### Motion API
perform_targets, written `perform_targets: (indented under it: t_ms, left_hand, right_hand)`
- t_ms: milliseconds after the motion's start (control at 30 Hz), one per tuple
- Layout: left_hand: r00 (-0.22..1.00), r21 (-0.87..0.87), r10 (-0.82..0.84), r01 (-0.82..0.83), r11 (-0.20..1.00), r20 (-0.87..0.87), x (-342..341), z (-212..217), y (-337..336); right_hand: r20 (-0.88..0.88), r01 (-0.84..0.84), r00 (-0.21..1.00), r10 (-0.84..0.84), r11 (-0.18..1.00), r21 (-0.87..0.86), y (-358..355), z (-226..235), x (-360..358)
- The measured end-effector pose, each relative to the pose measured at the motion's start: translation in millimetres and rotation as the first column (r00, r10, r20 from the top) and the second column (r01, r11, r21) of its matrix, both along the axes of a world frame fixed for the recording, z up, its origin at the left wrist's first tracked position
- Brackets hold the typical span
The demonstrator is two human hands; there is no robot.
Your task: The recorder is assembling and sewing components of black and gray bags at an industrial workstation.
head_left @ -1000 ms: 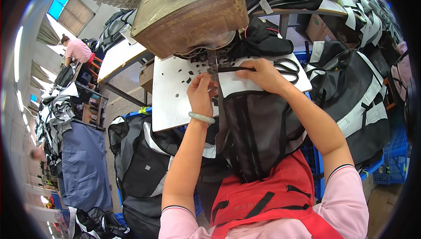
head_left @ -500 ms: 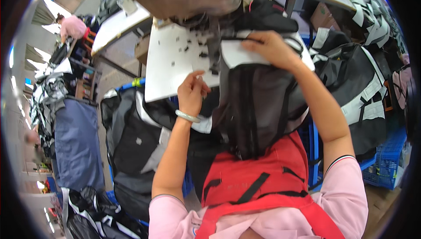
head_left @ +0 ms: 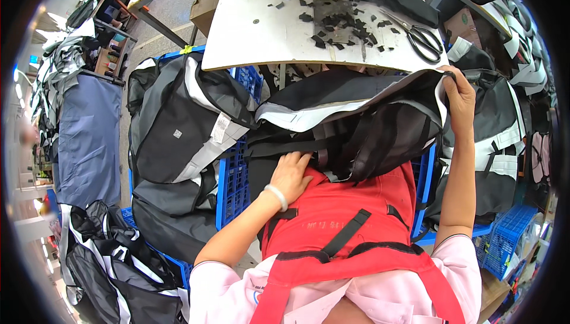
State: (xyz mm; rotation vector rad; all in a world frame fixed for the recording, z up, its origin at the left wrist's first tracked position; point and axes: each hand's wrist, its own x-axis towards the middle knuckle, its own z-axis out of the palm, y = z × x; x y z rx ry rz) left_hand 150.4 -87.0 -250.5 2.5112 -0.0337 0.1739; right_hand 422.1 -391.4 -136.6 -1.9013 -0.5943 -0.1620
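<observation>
Right hand (head_left: 461, 101) grips the upper right edge of the black bag (head_left: 383, 137), which extends leftward; left hand (head_left: 290, 176) sits at its lower edge, grip indeterminable.

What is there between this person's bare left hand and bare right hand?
The head view shows a black fabric piece with white edging between the bare left hand and the bare right hand, which grips its edge.
</observation>
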Motion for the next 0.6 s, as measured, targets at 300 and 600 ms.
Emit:
perform_targets:
  t_ms: [300, 600]
  left_hand:
    - [0.990, -0.601, -0.070, -0.016, 0.799, -0.120, 77, 21, -34]
    - [0.996, -0.793, -0.079, 0.006, 0.610, -0.052, 76, 298, 65]
  right_hand:
    - [-0.224, 0.180, 0.967, -0.121, 0.946, 0.269, -71, -61, 42]
    - [-0.639, 0.184, 0.728, 0.247, 0.827, 0.531, -4, 13, -6]
